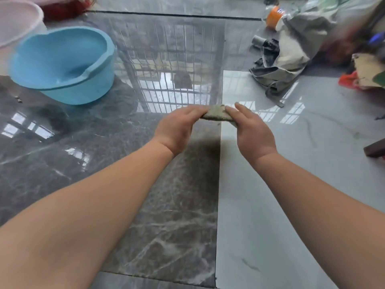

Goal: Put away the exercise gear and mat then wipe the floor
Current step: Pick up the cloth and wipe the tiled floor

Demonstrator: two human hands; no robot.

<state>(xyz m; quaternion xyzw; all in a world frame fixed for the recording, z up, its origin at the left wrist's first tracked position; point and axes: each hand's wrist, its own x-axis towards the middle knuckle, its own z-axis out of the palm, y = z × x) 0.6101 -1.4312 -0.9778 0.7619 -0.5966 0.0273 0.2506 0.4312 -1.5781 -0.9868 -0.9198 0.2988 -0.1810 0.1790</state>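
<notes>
Seemingly, the tidying part is finished and the wiping part is under way, though that is a judgement: no mat or exercise gear shows on the floor point(270, 184) ahead. Both arms reach forward from the bottom edge. The left hand point(177, 130) and the right hand point(253, 132) hold a cloth point(214, 114) between them, just above the floor, each grip closed on one end with fingers curled round it. The cloth is small, grey-green, rough and bunched into a short roll, perhaps being wrung or folded. The floor is glossy tile, dark marbled on the left, pale grey on the right, mirroring a window grille. A blue basin point(62, 63) stands far left. A heap of bags point(291, 51) lies far right.
</notes>
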